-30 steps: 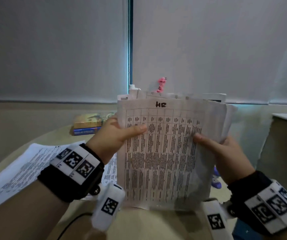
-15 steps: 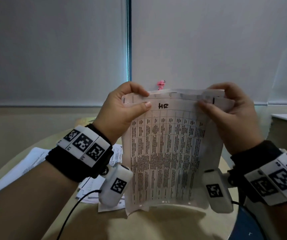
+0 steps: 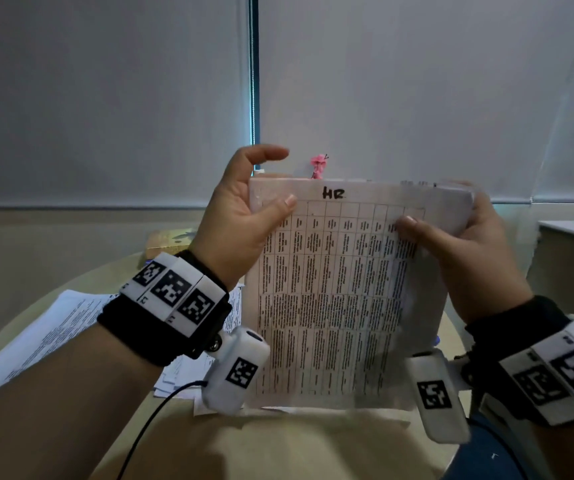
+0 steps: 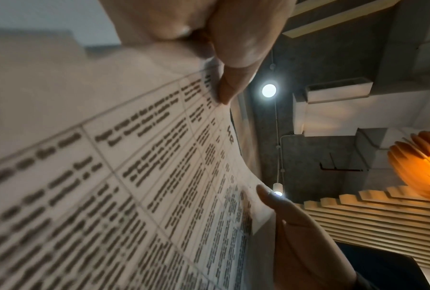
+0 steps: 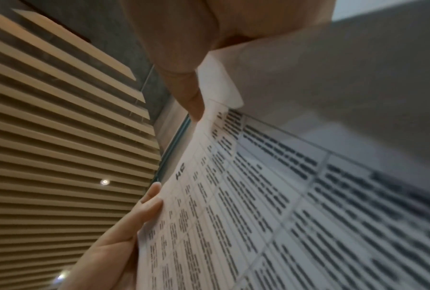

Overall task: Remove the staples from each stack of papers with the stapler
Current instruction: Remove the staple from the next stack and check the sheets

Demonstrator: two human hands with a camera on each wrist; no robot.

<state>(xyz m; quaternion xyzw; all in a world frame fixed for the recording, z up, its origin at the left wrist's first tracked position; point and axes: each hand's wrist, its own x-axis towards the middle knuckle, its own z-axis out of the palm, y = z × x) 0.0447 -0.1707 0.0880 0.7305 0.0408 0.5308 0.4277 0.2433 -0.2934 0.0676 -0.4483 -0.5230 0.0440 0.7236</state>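
- The stack of papers (image 3: 341, 292) is held upright in the air above the near edge of the tabletop (image 3: 313, 445), its printed table facing the person and "HR" handwritten at the top.
- The left hand (image 3: 240, 216) grips the stack's top left corner: the thumb (image 3: 278, 209) presses flat on the front sheet, and the forefinger curls over the top edge without touching it. The other fingers are behind the paper, hidden.
- The right hand (image 3: 469, 251) holds the stack's upper right edge, thumb (image 3: 417, 230) laid across the front sheet and fingers wrapped behind; the front sheet bows a little under the thumb.
- From the left wrist camera, the left thumb tip (image 4: 229, 86) pinches the paper's edge, with the right thumb (image 4: 271, 198) further along the same sheet.
- Loose printed sheets (image 3: 53, 330) lie flat towards the tabletop's left edge, partly under the left forearm.
- A book (image 3: 168, 240) lies at the far left of the tabletop, near the wall.
- A small pink object (image 3: 318, 164) shows just above the stack's top edge; what it is cannot be told.
- Grey roller blinds (image 3: 105, 98) fill the wall behind.
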